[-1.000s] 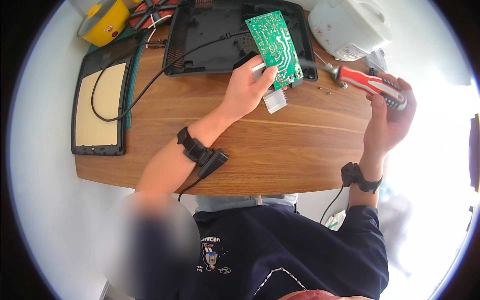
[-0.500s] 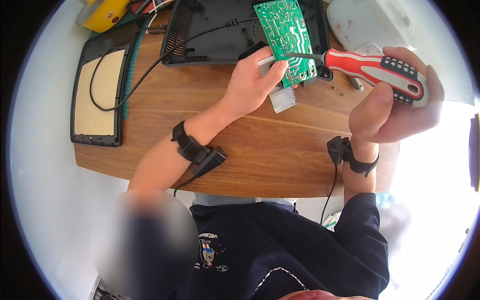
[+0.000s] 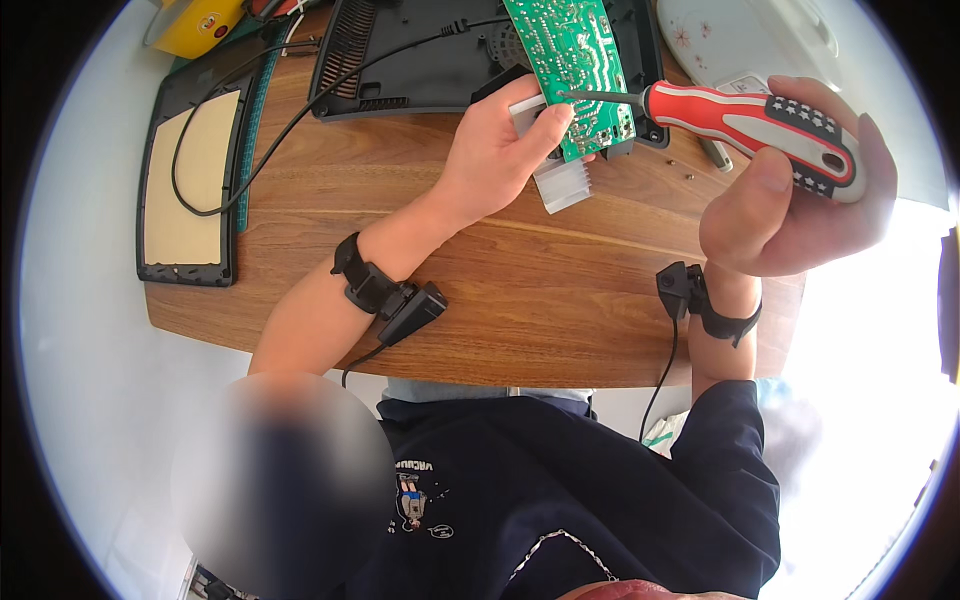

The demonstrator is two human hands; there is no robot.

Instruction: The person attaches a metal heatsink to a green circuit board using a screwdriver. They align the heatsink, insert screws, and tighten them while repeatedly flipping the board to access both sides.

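My left hand [image 3: 500,150] grips a green circuit board [image 3: 585,70] near its lower left edge, thumb on the soldered face. A finned metal heat sink [image 3: 563,186] sticks out below the board. In my right hand [image 3: 790,200] is a screwdriver [image 3: 750,125] with a red, grey and black handle patterned with white stars. Its shaft points left, and the tip meets the board's solder side just above my left thumb. Whether the tip sits in a screw is too small to tell. My right fingers wrap round the handle's rear end.
Behind the board lies a black plastic housing [image 3: 420,75] with vents and a black cable [image 3: 290,140]. A black-framed panel [image 3: 190,180] rests at the left on a green mat. Small screws [image 3: 690,177] lie right of the board. A yellow container [image 3: 195,28] and a white lidded container [image 3: 740,45] stand at the back.
The whole view has shifted slightly, so the table items sit a little higher and further left. Both hands keep their hold, with the screwdriver tip still against the board.
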